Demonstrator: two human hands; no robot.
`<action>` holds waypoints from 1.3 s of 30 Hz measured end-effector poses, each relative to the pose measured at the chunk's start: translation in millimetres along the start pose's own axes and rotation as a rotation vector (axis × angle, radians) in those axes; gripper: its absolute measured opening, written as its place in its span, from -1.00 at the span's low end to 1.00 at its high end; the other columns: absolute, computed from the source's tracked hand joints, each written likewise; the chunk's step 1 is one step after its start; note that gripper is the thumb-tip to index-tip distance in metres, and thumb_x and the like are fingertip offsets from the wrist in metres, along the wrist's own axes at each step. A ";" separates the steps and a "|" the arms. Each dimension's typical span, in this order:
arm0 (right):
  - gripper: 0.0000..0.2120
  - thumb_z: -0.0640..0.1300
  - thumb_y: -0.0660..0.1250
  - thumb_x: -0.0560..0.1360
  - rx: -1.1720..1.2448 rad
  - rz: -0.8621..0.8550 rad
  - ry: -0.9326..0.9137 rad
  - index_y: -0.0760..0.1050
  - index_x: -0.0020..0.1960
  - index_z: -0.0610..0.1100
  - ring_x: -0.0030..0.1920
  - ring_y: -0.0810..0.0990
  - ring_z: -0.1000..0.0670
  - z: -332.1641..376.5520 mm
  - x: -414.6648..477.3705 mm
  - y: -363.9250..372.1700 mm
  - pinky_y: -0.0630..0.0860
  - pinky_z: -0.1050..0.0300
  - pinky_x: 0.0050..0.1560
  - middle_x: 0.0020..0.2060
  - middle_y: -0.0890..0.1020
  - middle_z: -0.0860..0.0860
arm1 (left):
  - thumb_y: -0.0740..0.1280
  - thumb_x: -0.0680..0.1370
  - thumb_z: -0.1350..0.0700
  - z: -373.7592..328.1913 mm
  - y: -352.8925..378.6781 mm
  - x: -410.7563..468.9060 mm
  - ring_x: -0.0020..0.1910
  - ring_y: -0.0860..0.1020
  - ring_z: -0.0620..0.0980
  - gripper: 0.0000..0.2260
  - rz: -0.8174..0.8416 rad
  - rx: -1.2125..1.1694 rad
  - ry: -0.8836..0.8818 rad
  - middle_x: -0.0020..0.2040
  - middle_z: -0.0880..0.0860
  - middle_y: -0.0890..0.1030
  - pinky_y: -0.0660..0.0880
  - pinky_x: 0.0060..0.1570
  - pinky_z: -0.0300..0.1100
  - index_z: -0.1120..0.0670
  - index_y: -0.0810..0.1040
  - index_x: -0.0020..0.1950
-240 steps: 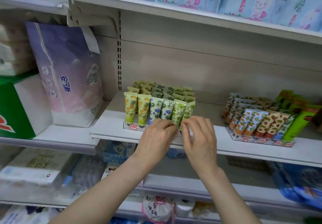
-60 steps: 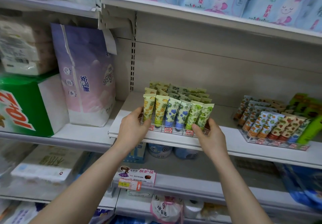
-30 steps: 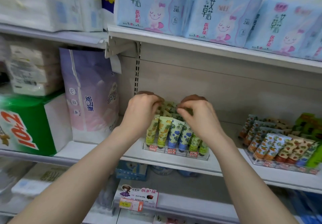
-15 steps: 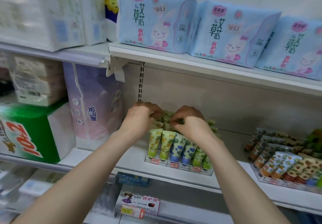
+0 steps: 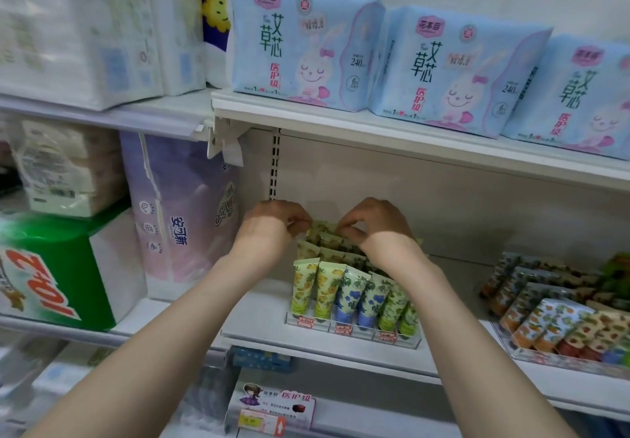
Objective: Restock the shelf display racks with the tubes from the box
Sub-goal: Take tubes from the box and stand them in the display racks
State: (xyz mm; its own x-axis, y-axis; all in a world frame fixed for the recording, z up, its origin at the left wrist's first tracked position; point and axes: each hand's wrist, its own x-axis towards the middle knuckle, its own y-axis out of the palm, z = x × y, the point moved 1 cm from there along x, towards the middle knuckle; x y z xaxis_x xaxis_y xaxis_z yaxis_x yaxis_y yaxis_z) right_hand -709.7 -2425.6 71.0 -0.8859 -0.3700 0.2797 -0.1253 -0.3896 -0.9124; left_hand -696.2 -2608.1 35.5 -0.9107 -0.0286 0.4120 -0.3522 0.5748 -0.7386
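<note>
A: A shop aisle: a pale shelf [image 5: 252, 328], blue packs [image 5: 300, 45] on the board above, a purple bag [image 5: 184, 219] to the left. Where are the tubes?

B: In the clear rack [image 5: 354, 331] at the shelf's front edge. The tubes [image 5: 327, 287] stand in rows, caps down and crimped ends up, each leaning a little toward the back wall.

A: And the hands?

B: Both reach over the front rows to the back of the rack. The left grip [image 5: 269, 229] has its fingers curled down round the crimped tops at the rear left. The right grip [image 5: 375, 226] pinches a crimped top between thumb and forefinger, just beside it. The two nearly meet above the same row.

A: So which way does the work lie from them?

B: Straight below the fingertips. Each tube's long axis runs nearly up and down, so I judge any seating or straightening goes along that line, down into the rack. Neither grip is nearer. The left one covers the left columns, and the right wrist hides the rear right.

A: The box?

B: Not in view. Nor can I tell whether the back row is full, because the hands cover it.

A: Anything else near?

B: A second rack [image 5: 559, 355] of orange and red tubes, well apart to the right, with neither grip on it.
</note>
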 end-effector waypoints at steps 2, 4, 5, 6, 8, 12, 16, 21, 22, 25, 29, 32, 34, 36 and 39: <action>-0.86 -0.21 0.36 0.52 0.018 0.017 0.009 0.70 -0.03 -0.08 0.00 0.58 -0.02 0.7 5.9 4.4 0.29 0.31 -0.10 -0.01 0.64 0.00 | 0.39 0.52 0.06 -3.2 -2.4 8.0 -0.02 0.63 -0.01 -0.90 0.107 0.066 -0.054 -0.02 -0.06 0.69 0.52 0.03 -0.20 -0.08 0.69 -0.02; -0.86 -0.20 0.37 0.51 0.015 0.042 0.010 0.70 -0.02 -0.09 0.02 0.56 0.00 2.5 9.1 8.8 0.30 0.30 -0.09 -0.01 0.65 0.00 | 0.37 0.54 -0.02 -8.6 -3.3 15.1 0.05 0.61 0.00 -0.86 0.213 0.180 -0.083 0.06 -0.06 0.67 0.50 0.04 -0.22 -0.09 0.68 0.04; -0.86 -0.20 0.38 0.51 0.014 0.051 0.009 0.70 -0.01 -0.09 0.04 0.55 0.00 3.3 11.1 10.8 0.31 0.28 -0.07 -0.02 0.66 0.00 | 0.36 0.54 -0.05 -10.5 -3.4 17.6 0.06 0.60 0.01 -0.84 0.233 0.218 -0.083 0.08 -0.07 0.67 0.48 0.01 -0.23 -0.09 0.67 0.06; -0.86 -0.19 0.38 0.50 0.013 0.057 0.008 0.70 -0.01 -0.09 0.04 0.54 -0.01 3.3 12.8 13.3 0.32 0.26 -0.07 -0.02 0.66 -0.01 | 0.35 0.54 -0.07 -11.7 -3.5 19.5 0.07 0.60 0.02 -0.83 0.244 0.240 -0.078 0.09 -0.06 0.66 0.45 -0.01 -0.23 -0.09 0.67 0.07; -0.87 -0.19 0.39 0.49 -0.009 0.063 0.008 0.71 -0.02 -0.08 0.05 0.55 -0.04 3.5 15.6 18.3 0.35 0.24 -0.07 -0.03 0.67 -0.02 | 0.34 0.55 -0.07 -12.5 -3.9 22.6 0.09 0.59 0.03 -0.82 0.257 0.262 -0.070 0.11 -0.05 0.65 0.42 -0.03 -0.23 -0.08 0.67 0.08; -0.87 -0.18 0.38 0.51 -0.076 0.058 -0.008 0.70 -0.01 -0.08 0.09 0.49 -0.08 1.8 17.9 24.5 0.34 0.20 -0.05 0.01 0.64 -0.03 | 0.30 0.57 -0.06 -11.1 -3.7 25.7 0.08 0.59 0.06 -0.80 0.289 0.294 -0.039 0.10 -0.01 0.65 0.39 -0.05 -0.24 -0.05 0.67 0.08; -0.88 -0.18 0.40 0.50 -0.069 0.043 -0.010 0.71 -0.04 -0.08 0.08 0.51 -0.08 1.6 18.1 24.9 0.39 0.18 -0.05 0.00 0.64 -0.03 | 0.30 0.56 -0.09 -11.2 -4.7 26.5 0.07 0.59 0.07 -0.77 0.314 0.297 -0.024 0.07 -0.01 0.66 0.47 0.02 -0.19 -0.03 0.68 0.06; -0.87 -0.17 0.39 0.52 -0.082 0.036 -0.030 0.70 -0.01 -0.08 0.10 0.46 -0.05 3.3 14.8 18.8 0.29 0.22 -0.07 0.01 0.59 -0.03 | 0.33 0.56 0.03 -9.3 -5.2 29.5 0.09 0.59 0.05 -0.83 0.333 0.307 0.017 0.12 -0.03 0.65 0.48 0.09 -0.18 -0.06 0.67 0.08; -0.87 -0.16 0.38 0.52 -0.083 0.041 -0.029 0.70 0.01 -0.08 0.11 0.45 -0.05 2.9 14.4 18.0 0.27 0.23 -0.06 0.02 0.59 -0.03 | 0.33 0.56 0.03 -8.7 -4.5 29.4 0.09 0.59 0.06 -0.83 0.335 0.307 0.023 0.12 -0.03 0.65 0.48 0.09 -0.18 -0.07 0.67 0.09; -0.87 -0.15 0.37 0.53 -0.076 0.049 -0.008 0.69 0.01 -0.08 0.12 0.43 -0.06 1.6 13.4 17.7 0.26 0.23 -0.04 0.03 0.58 -0.02 | 0.33 0.56 0.02 -7.0 -3.3 28.3 0.10 0.58 0.07 -0.83 0.333 0.310 0.028 0.13 -0.02 0.65 0.48 0.10 -0.17 -0.07 0.66 0.11; -0.84 -0.13 0.35 0.54 -0.054 0.072 -0.002 0.68 0.07 -0.08 0.14 0.47 -0.05 0.2 11.9 15.0 0.24 0.26 -0.04 0.06 0.60 -0.02 | 0.31 0.57 0.04 -3.9 -2.9 26.8 0.09 0.58 0.06 -0.83 0.328 0.291 0.043 0.11 -0.02 0.66 0.49 0.10 -0.16 -0.06 0.66 0.11; -0.79 -0.13 0.30 0.58 -0.025 0.033 0.017 0.63 0.17 -0.05 0.16 0.50 -0.04 -7.3 7.5 8.8 0.30 0.24 -0.01 0.14 0.60 -0.03 | 0.32 0.57 0.08 -2.9 -2.7 23.1 0.07 0.59 0.06 -0.83 0.299 0.256 0.070 0.10 -0.03 0.66 0.51 0.10 -0.13 -0.08 0.66 0.09; -0.77 -0.16 0.28 0.58 -0.037 -0.029 0.041 0.62 0.18 -0.03 0.18 0.50 -0.06 -15.2 -0.2 4.7 0.37 0.18 0.08 0.17 0.58 -0.02 | 0.35 0.55 0.14 -5.4 -3.3 19.4 0.04 0.61 0.04 -0.84 0.230 0.166 0.105 0.07 -0.03 0.67 0.52 0.08 -0.11 -0.06 0.68 0.06; -0.78 -0.20 0.30 0.56 -0.077 -0.066 0.050 0.63 0.14 -0.04 0.16 0.52 -0.07 -21.9 -9.4 2.2 0.37 0.21 0.07 0.14 0.59 -0.03 | 0.37 0.55 0.12 -11.8 -3.4 16.3 0.03 0.60 0.02 -0.85 0.190 0.119 0.137 0.07 -0.04 0.67 0.51 0.08 -0.11 -0.05 0.68 0.04; -0.84 -0.28 0.33 0.50 -0.185 -0.023 0.064 0.66 0.00 -0.13 0.04 0.58 -0.10 -25.1 -19.9 0.6 0.51 0.16 0.02 0.04 0.64 -0.07 | 0.36 0.55 0.05 -22.0 0.5 15.2 0.07 0.58 0.01 -0.85 0.233 0.143 0.188 0.10 -0.06 0.65 0.49 0.10 -0.14 -0.08 0.67 0.08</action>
State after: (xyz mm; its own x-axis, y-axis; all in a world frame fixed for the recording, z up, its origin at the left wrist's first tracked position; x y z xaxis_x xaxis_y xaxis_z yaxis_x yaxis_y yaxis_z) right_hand -703.3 -2397.3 57.4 -0.9077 -0.3062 0.2868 -0.2206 -0.2332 -0.9471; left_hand -705.5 -2590.3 53.1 -0.9194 0.2491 0.3043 -0.1778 0.4268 -0.8867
